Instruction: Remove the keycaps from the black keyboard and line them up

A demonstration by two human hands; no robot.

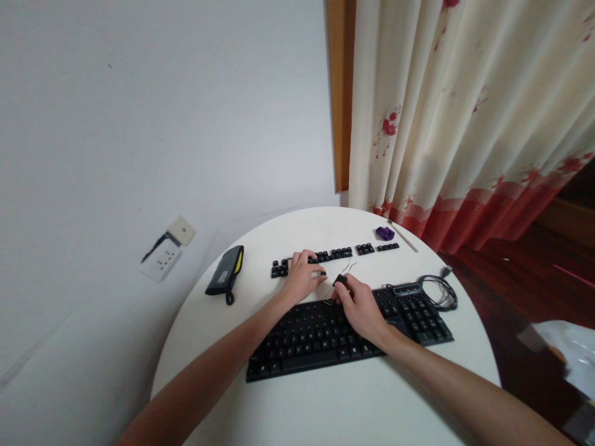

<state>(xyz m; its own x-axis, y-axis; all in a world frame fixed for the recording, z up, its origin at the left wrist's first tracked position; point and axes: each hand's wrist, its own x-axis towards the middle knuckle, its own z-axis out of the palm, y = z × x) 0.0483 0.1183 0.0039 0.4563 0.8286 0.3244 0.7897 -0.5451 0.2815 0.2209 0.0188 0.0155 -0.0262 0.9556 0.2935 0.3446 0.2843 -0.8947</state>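
Keyboard (320,337) lies mid-counter (297,412), its legends too small to read; at its twelve o'clock, the right hand (362,306) has fingers closed on a black-handled wire tool (341,280); at eleven, the left hand (302,277) pinches a small keycap (323,273); at ten, a pouch (226,266) bears an illegible label (223,277).

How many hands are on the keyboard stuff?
2: the left hand is by the loose black keys; the right hand is above the keyboard, holding a black-handled wire tool.
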